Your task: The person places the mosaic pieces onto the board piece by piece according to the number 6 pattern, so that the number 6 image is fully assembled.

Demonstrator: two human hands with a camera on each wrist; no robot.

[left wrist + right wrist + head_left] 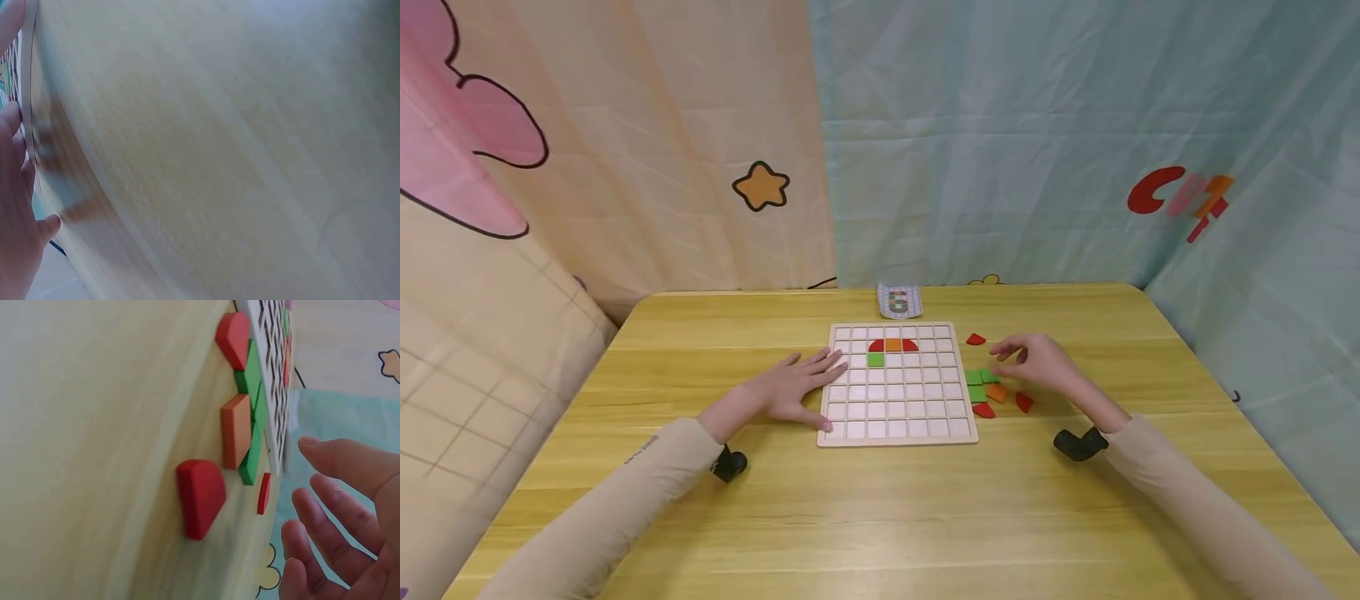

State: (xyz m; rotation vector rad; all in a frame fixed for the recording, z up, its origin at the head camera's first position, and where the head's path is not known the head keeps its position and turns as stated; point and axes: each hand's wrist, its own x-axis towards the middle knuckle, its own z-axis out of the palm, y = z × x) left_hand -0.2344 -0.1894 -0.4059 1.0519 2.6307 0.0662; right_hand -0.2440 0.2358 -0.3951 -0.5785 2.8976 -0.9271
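A white grid board (898, 392) with a pale wooden frame lies on the table. In its upper cells sit a red quarter-round tile (877, 346), an orange square tile (892, 345), another red quarter-round tile (910, 346) and a green square tile (876, 360). My left hand (793, 387) rests with spread fingers on the board's left edge. Over the loose tiles right of the board hovers my right hand (1037, 362), its fingers loosely bent and holding nothing. Beneath and beside it lie green tiles (976, 393), an orange tile (236, 432) and red quarter-round tiles (201, 497).
Behind the board stands a small paper card (899, 302) printed with a coloured figure on a grid. The wooden table (880, 517) reaches back to a patterned curtain (1015, 167). Each wrist carries a black camera mount (1079, 445).
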